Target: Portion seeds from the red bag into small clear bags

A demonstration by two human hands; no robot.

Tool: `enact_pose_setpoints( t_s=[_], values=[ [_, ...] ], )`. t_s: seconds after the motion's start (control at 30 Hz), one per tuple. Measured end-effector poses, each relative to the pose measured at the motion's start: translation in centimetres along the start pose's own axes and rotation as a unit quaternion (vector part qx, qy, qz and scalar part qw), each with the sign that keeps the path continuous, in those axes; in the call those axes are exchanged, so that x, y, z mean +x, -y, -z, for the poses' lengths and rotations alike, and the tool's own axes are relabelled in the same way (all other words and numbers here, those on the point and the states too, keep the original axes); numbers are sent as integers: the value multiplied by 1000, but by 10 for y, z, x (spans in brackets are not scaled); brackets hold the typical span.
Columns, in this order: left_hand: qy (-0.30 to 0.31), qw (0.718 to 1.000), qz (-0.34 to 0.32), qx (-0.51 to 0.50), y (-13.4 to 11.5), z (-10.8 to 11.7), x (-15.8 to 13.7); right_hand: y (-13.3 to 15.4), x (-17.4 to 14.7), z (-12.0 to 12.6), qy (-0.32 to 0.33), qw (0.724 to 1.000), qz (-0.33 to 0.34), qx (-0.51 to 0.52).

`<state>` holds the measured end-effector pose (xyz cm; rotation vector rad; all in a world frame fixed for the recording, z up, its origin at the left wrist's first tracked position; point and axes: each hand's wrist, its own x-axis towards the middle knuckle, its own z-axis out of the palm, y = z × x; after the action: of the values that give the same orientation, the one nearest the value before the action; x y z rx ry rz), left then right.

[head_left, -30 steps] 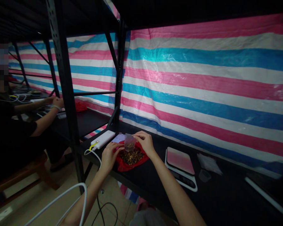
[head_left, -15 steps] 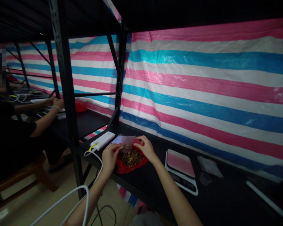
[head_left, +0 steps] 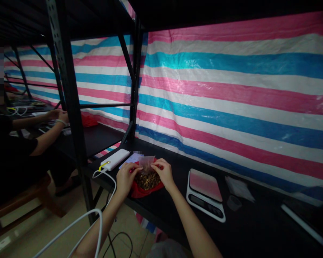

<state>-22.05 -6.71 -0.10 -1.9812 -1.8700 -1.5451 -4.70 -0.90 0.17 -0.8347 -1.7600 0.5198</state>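
Note:
A small clear plastic bag (head_left: 146, 163) is pinched at its left edge by my left hand (head_left: 126, 179) and at its right edge by my right hand (head_left: 164, 172). Its lower part looks darker, but I cannot tell whether pieces lie inside or show through. Right beneath it, a red plastic bag (head_left: 140, 193) lies spread on the black shelf. Many small brown-and-gold pieces (head_left: 149, 181) fill that red bag; they are too small to name. Both hands are closed at the fingertips and hover over the red bag.
A white power bank (head_left: 115, 159) with a white cable (head_left: 113, 182) and a paper (head_left: 131, 159) lie to the left. Rightward are a digital scale (head_left: 206, 195), a small clear cup (head_left: 234, 202) and clear bags (head_left: 239, 188). A black post (head_left: 70, 107) stands left; beyond it sits another person (head_left: 13, 143).
My right hand has moved in to the bag's right edge, and the small clear bag now hangs flatter between both hands. The view has shifted slightly.

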Motion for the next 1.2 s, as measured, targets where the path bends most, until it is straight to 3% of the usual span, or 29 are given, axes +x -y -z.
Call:
enact_pose_setpoints(
  t_s=[0.6,1.0,1.2],
  values=[
    [-30,999,11,-10,3,-4,5,0,1,4,-25,999,-16,-13],
    [-14,1000,9,-5,-1,-3,6,0,-1,2,-35,999,-12,-18],
    [-92,996,-13,12,-7,2,-6,-6,-3,2,-59,998,-22,5]
  ],
)
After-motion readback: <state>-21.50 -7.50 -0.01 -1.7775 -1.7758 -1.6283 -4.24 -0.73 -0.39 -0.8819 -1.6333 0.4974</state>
